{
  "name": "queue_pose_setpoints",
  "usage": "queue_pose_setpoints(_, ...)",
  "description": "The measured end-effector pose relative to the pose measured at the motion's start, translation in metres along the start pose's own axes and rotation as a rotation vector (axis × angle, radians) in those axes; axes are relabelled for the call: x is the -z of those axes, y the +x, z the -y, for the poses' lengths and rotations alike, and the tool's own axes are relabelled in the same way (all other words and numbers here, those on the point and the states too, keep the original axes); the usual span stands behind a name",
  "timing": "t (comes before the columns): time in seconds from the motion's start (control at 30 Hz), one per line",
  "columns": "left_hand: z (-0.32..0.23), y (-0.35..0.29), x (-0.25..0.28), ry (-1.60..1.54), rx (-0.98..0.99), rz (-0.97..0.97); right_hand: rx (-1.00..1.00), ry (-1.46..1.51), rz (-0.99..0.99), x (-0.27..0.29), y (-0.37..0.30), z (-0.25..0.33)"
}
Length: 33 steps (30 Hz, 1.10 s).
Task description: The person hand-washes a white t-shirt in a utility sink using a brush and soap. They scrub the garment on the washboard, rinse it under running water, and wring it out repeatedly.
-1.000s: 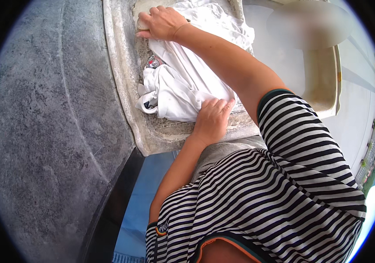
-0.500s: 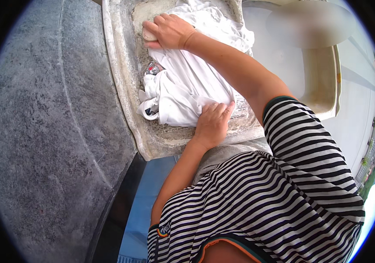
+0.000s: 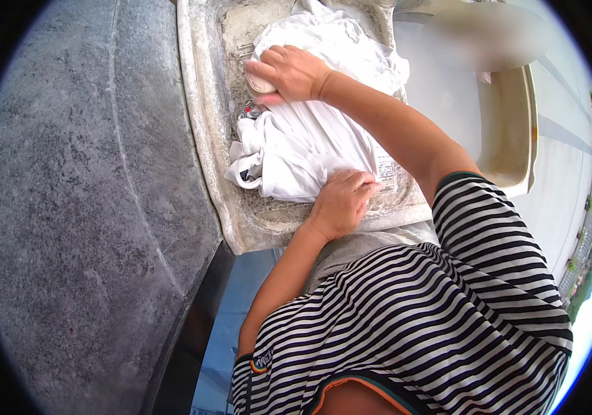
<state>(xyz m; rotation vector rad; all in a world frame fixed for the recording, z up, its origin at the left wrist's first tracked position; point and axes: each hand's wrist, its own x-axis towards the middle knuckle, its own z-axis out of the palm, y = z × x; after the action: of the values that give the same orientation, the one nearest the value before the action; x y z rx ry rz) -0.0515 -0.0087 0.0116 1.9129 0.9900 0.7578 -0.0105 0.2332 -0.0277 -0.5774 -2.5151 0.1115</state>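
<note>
A wet-looking white shirt (image 3: 310, 155) lies bunched over the ribbed washboard surface (image 3: 389, 173) of a worn stone sink. A patch of coloured print (image 3: 251, 109) shows at its left side. My right hand (image 3: 294, 72) is closed round a pale rounded block (image 3: 261, 84), pressed down on the cloth; the palm hides most of the block, so its kind is unclear. Nearer me, my left hand (image 3: 341, 204) grips the shirt's near edge, its fingers bent together and the fabric gathered under them.
The sink's raised rim (image 3: 196, 117) runs along the left, beside a dark grey stone counter (image 3: 68, 207). To the right stands a basin (image 3: 510, 135) with cloudy water. More white cloth (image 3: 337, 31) is heaped at the far end of the washboard.
My right hand has drawn the pale block down the shirt toward me. My left hand's fingers have curled tighter at the near edge. The whole view has shifted slightly.
</note>
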Motion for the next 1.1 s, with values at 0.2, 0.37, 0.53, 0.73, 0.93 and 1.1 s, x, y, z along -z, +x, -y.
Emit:
queue_pose_setpoints(0.2,-0.004,0.004,0.004,0.0,0.015,-0.017,-0.376,-0.039,0.321,0.007,0.045,-0.011)
queue_pose_setpoints(0.37,0.007,-0.008,-0.004,-0.16,0.171,0.121,0.047,0.233,0.26,0.075,-0.083,0.088)
queue_pose_setpoints(0.53,0.003,-0.001,0.001,-0.013,0.009,0.046,-0.001,0.02,0.067,0.001,-0.005,0.008)
queue_pose_setpoints(0.73,0.008,0.006,-0.001,0.022,0.053,-0.006,-0.464,0.032,0.255,0.005,0.042,-0.002)
queue_pose_setpoints(0.93,0.015,0.002,-0.006,-0.006,0.051,-0.075,-0.155,0.063,0.254,0.1,-0.117,0.084)
queue_pose_setpoints(1.1,0.006,0.019,-0.011,0.165,0.055,-0.13,-0.45,-0.162,0.14,0.035,-0.042,-0.038)
